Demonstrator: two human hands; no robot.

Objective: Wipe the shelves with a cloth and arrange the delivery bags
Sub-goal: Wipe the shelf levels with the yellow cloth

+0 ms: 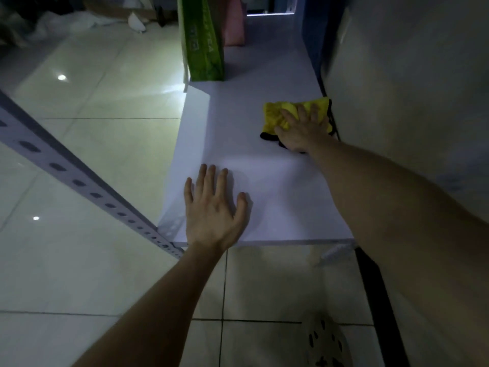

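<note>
Yellow cloth (275,112) with a dark edge lies bunched on the white shelf (238,123), toward the back and close to the wall (397,75). We press it down with our right hand (301,131), fingers spread flat over the fabric rather than curled round it. Our left hand (214,207) rests on the bare shelf near the front corner, fingers straight and splayed, holding nothing; we judge that it braces us. At the far end of the same shelf a green delivery bag (203,49) stands upright, with a pink bag (234,25) just behind it. A perforated metal upright (66,168) crosses the left of the view.

We take the step in hand to be wiping, with the bags not yet arranged. The next move, as we judge it, calls for sweeping the cloth across the shelf under steady pressure, out toward the front edge and on toward the green bag. That bag would probably need shifting so the surface beneath it gets wiped.
</note>
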